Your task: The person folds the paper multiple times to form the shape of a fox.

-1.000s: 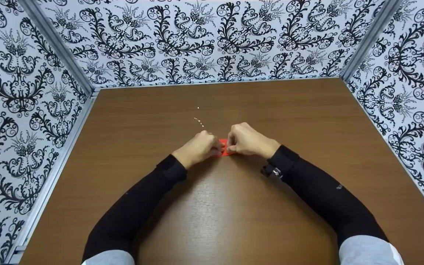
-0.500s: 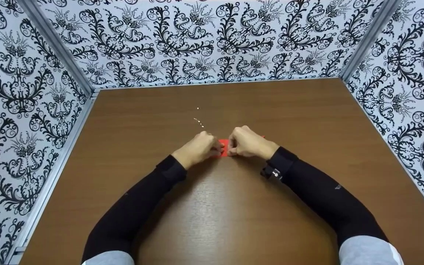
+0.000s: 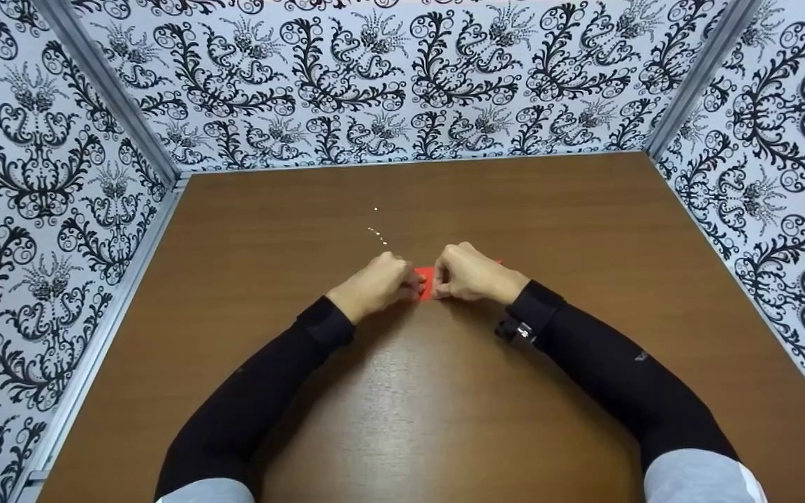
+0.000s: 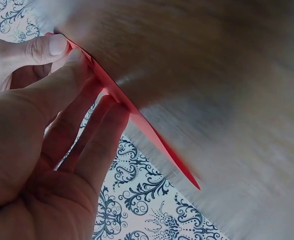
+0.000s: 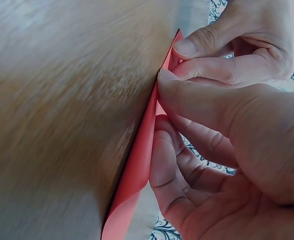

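Observation:
A thin sheet of red paper (image 3: 426, 283) lies on the table in front of me, mostly covered by both hands. My left hand (image 3: 380, 283) pinches it from the left. From the other side my right hand (image 3: 476, 272) grips it, thumb at its near edge and fingertips against the far side. In the right wrist view the red paper (image 5: 136, 172) curls over lengthwise, its loose end rolled. The left wrist view has the paper (image 4: 154, 132) running out to a pointed tip beyond my left fingers (image 4: 104, 130). Both thumbs sit close together.
Small white specks (image 3: 379, 234) lie on the brown wooden table (image 3: 270, 223) beyond my left hand. Patterned black-and-white walls (image 3: 388, 84) with grey metal corner posts (image 3: 696, 70) enclose the back and sides.
My right hand has moved slightly toward me, and a red tip of the paper has come into sight behind its wrist. My left hand stays nearly in place.

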{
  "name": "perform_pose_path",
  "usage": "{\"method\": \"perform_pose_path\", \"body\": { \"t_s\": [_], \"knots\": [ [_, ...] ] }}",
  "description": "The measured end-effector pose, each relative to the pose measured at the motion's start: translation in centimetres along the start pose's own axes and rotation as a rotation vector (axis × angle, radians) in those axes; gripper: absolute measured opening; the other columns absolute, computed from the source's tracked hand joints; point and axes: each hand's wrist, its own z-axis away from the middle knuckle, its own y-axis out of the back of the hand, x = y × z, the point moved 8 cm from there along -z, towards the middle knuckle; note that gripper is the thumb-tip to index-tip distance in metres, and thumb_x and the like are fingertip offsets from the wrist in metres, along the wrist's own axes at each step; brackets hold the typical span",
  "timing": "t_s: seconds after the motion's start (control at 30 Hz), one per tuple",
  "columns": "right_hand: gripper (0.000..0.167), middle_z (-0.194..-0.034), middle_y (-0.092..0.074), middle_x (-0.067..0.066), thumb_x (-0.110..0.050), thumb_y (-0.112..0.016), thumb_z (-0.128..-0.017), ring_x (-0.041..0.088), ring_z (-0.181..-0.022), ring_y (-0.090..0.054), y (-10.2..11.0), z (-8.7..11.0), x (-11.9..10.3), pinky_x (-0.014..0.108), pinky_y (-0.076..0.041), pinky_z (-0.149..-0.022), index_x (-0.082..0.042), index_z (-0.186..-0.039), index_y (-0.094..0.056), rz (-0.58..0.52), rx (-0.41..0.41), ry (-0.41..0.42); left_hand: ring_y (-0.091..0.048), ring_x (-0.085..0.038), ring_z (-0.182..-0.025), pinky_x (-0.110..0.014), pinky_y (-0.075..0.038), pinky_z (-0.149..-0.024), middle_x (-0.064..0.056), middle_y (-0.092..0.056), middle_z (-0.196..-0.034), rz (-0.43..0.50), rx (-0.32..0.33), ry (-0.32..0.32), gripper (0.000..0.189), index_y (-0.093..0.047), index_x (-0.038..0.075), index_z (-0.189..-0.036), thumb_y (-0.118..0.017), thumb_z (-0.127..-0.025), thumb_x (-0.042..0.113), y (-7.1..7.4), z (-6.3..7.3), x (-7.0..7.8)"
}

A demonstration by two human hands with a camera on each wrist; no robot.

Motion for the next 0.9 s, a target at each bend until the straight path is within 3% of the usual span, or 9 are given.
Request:
{"method": "perform_pose_path", "body": {
  "t_s": [0.47, 0.73, 0.77, 0.9],
  "knots": [
    [0.02, -0.079, -0.083, -0.001, -0.018, -0.095, -0.097, 0.008, -0.067, -0.062, 0.3, 0.8, 0.9, 0.026, -0.052, -0.067, -0.012, -0.081, -0.086, 0.003, -0.011, 0.004, -0.085, -0.025, -0.092, -0.041, -0.071, -0.085, -0.01, -0.088, -0.097, -0.008, 0.004, 0.026, 0.008, -0.089, 0.003, -0.097, -0.094, -0.099, 0.009, 0.1, -0.1, 0.0],
    [0.02, -0.08, -0.082, 0.0, -0.018, -0.094, -0.098, 0.008, -0.068, -0.061, 0.3, 0.9, 1.0, 0.027, -0.051, -0.068, -0.011, -0.081, -0.086, 0.0, -0.019, 0.011, -0.086, -0.03, -0.098, -0.042, -0.072, -0.09, -0.013, -0.089, -0.103, -0.016, 0.013, -0.011, 0.008, -0.091, 0.002, -0.102, -0.095, -0.097, 0.008, 0.1, 0.0, 0.2],
    [0.02, -0.08, -0.082, 0.0, -0.018, -0.094, -0.098, 0.009, -0.069, -0.061, 0.3, 0.9, 1.0, 0.028, -0.051, -0.069, -0.011, -0.081, -0.086, 0.004, -0.02, 0.011, -0.086, -0.027, -0.099, -0.04, -0.072, -0.09, -0.01, -0.09, -0.103, -0.015, 0.022, -0.028, 0.009, -0.092, 0.004, -0.102, -0.095, -0.098, 0.012, -0.5, -0.1, -0.6],
    [0.02, -0.08, -0.081, 0.0, -0.018, -0.093, -0.097, 0.009, -0.071, -0.061, 0.3, 0.8, 1.1, 0.029, -0.052, -0.071, -0.011, -0.08, -0.085, 0.012, -0.021, 0.013, -0.088, -0.029, -0.103, -0.04, -0.073, -0.095, -0.011, -0.091, -0.108, -0.012, 0.024, -0.03, 0.011, -0.093, 0.004, -0.105, -0.095, -0.098, 0.011, -0.4, -0.1, -0.4]
  ]
}}
